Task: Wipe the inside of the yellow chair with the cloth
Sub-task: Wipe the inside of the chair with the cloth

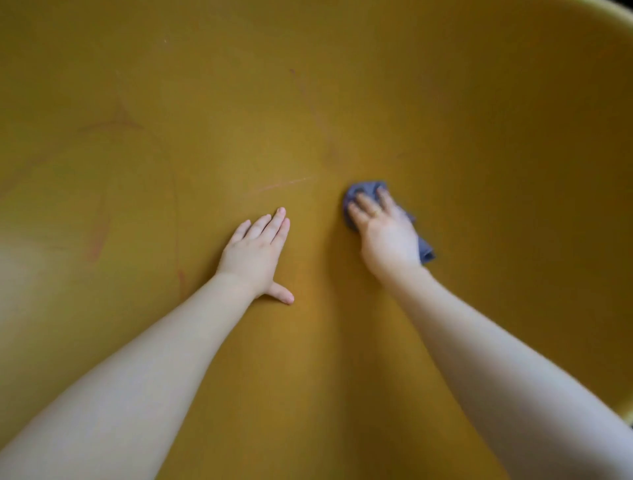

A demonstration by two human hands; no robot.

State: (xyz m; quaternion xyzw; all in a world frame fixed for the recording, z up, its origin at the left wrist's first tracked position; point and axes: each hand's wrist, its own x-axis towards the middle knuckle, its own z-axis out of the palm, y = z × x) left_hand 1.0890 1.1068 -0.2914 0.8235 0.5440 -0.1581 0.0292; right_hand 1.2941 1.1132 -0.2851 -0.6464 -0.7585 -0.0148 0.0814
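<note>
The right hand (385,228) pressed the cloth (364,192) under flat fingers, the left hand (255,251) lay open and empty, and marks at ten o'clock on the chair (496,102) seemed unwiped.

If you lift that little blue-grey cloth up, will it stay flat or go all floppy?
Probably floppy: the small blue-grey cloth is already bunched and wrinkled under the right hand. It likely weighs little and should slide easily on the smooth yellow chair.

We see very little of the room. A dark sliver (620,4) sits in the top right corner, and another small dark patch (629,422) shows at the right edge, low down; what either is we cannot tell. The light is soft and even, brighter toward the lower left.
</note>
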